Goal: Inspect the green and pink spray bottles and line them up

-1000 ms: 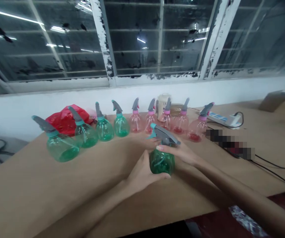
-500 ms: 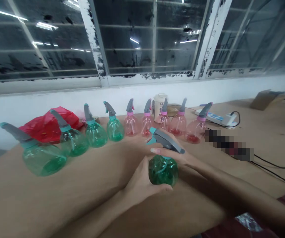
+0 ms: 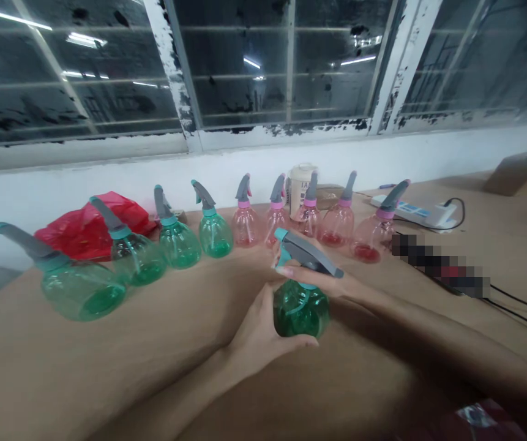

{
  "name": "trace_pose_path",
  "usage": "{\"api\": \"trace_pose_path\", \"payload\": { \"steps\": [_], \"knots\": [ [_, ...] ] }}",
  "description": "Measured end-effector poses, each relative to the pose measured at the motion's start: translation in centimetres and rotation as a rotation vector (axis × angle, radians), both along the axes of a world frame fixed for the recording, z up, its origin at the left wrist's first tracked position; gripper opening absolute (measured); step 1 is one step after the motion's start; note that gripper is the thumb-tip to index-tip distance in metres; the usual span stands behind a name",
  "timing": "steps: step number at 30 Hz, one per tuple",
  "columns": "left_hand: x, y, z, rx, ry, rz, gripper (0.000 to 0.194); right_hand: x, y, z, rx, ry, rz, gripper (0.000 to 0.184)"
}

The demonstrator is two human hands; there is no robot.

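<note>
A green spray bottle [image 3: 300,309] with a grey and teal trigger head [image 3: 306,258] stands on the brown table [image 3: 107,367] in front of me. My left hand [image 3: 258,334] cups its round body from the left and below. My right hand [image 3: 336,283] is wrapped round the neck under the trigger head. Both hands are closed on this bottle.
Along the back of the table runs a row of several green spray bottles [image 3: 178,242] on the left and several pink ones [image 3: 336,223] on the right. A red plastic bag [image 3: 86,223], a white cup [image 3: 300,184], a power strip [image 3: 422,211] and cables [image 3: 515,300] lie behind.
The view has shifted slightly. The bottle stays in both hands at about the same place, and its trigger head looks a little more turned to the right.
</note>
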State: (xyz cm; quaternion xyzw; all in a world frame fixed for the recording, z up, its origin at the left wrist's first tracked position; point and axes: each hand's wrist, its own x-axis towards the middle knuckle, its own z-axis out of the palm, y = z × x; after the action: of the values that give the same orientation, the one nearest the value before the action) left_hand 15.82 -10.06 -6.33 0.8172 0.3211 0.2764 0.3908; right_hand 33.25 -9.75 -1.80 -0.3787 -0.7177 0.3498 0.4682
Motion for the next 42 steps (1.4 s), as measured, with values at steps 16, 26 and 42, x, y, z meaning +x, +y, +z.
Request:
{"api": "trace_pose_path", "payload": {
  "steps": [16,26,42],
  "knots": [
    [0.2,-0.1,0.0,-0.026,0.002,0.008,0.078,0.2,0.3,-0.6,0.043,0.023,0.016,0.027],
    [0.1,-0.3,-0.3,-0.014,0.058,0.081,0.081,0.2,0.6,-1.1,0.099,0.055,0.017,0.031],
    [0.2,-0.4,-0.2,0.014,0.061,0.09,0.082,0.3,0.7,-2.4,0.016,0.058,-0.084,0.027]
  ]
}}
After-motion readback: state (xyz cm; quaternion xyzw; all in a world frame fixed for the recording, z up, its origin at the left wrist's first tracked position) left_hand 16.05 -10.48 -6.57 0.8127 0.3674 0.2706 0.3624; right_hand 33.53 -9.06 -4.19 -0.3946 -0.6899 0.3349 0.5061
